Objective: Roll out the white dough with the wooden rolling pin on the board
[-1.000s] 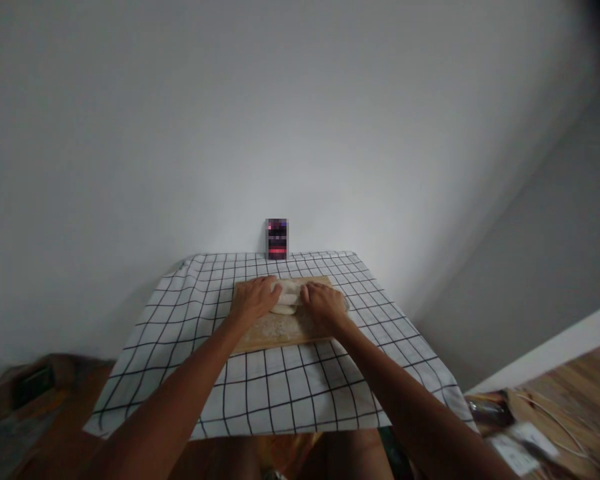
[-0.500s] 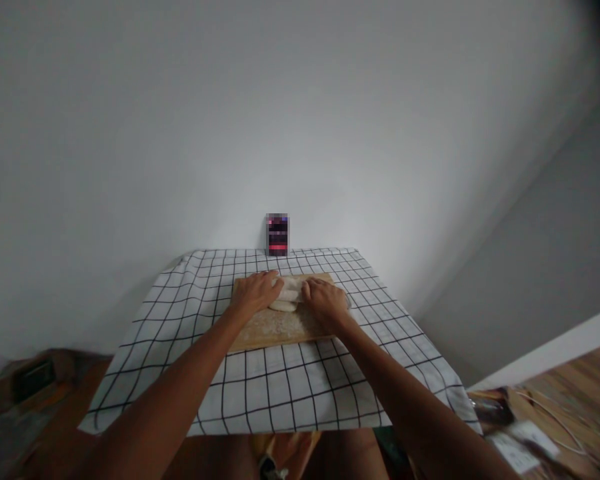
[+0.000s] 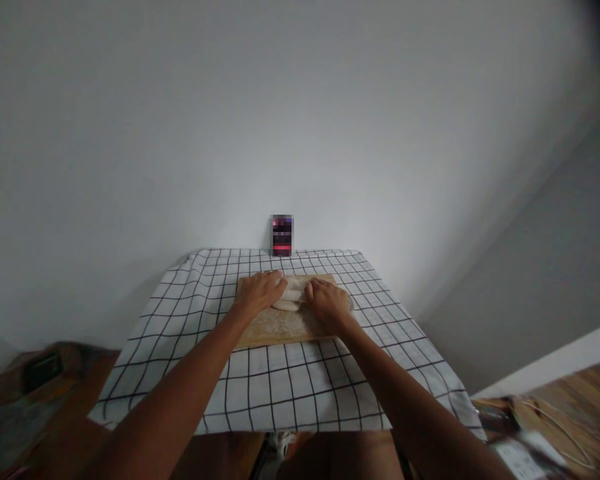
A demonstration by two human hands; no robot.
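A pale, flour-dusted rolling pin (image 3: 295, 287) lies crosswise on a wooden board (image 3: 277, 329). Below its near side shows a flattened piece of white dough (image 3: 287, 306). My left hand (image 3: 261, 291) is closed over the pin's left part, thumb pointing inward. On the right part, my right hand (image 3: 327, 297) has its fingers curled round the pin. Both ends of the pin are mostly hidden by my hands. Flour dusts the near half of the board.
The board rests on a table with a white, black-checked cloth (image 3: 270, 393). A blurred dark upright object (image 3: 282, 235) leans on the wall at the table's back edge. A box (image 3: 43, 373) is on the floor at left; papers and a cable (image 3: 560, 423) lie at right.
The whole view has shifted slightly, so the table and hands appear a little further right. Both hands keep their hold on the rolling pin, with little visible movement across the board.
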